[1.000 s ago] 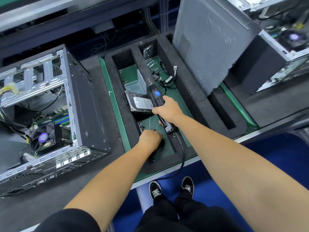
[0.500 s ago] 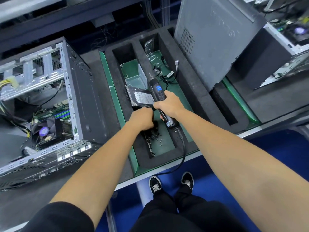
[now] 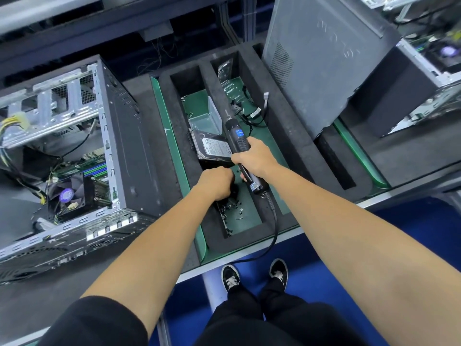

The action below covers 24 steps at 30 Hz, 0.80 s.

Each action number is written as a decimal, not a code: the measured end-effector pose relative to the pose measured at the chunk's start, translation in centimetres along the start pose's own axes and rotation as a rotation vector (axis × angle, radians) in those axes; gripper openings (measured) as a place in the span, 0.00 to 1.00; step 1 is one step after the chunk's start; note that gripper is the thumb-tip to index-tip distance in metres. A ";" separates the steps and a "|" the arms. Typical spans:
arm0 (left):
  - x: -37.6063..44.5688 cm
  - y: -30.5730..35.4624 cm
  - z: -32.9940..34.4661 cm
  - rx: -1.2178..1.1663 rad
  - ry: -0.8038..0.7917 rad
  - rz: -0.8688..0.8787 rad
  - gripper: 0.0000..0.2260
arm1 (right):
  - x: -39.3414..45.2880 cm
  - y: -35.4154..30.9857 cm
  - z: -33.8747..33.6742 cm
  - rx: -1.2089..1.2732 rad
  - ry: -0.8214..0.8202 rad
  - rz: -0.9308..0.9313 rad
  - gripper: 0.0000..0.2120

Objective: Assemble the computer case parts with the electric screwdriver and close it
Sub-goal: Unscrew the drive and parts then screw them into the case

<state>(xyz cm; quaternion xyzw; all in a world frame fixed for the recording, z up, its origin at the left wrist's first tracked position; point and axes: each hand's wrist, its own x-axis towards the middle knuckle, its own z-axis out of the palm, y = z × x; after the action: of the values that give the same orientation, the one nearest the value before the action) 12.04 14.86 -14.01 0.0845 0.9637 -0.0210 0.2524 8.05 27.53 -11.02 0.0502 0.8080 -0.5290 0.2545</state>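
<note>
Screwdriver [image 3: 237,141] over foam tray [image 3: 294,136], long axis near-right to far-left, bit pointing far, cable end near. Right hand [image 3: 254,159] wrapped round its middle, arm stretched forward from near right. Left hand [image 3: 216,183] clenched, knuckles up, over screws [image 3: 233,211] in tray's near compartment; cannot tell whether it grips anything. Hard drive [image 3: 213,148] lies just left of screwdriver. Open case [image 3: 74,156] on desk [image 3: 37,290], left of tray.
</note>
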 end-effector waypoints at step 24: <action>0.3 3.3 3.3 -0.306 -0.047 -0.083 0.17 | -0.3 0.5 0.1 0.018 0.025 -0.016 0.10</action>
<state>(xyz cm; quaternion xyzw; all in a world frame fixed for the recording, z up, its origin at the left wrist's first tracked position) 13.89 17.88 -17.00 0.0044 0.9521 0.1136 0.2839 8.50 27.71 -11.32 0.0526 0.8067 -0.5378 0.2395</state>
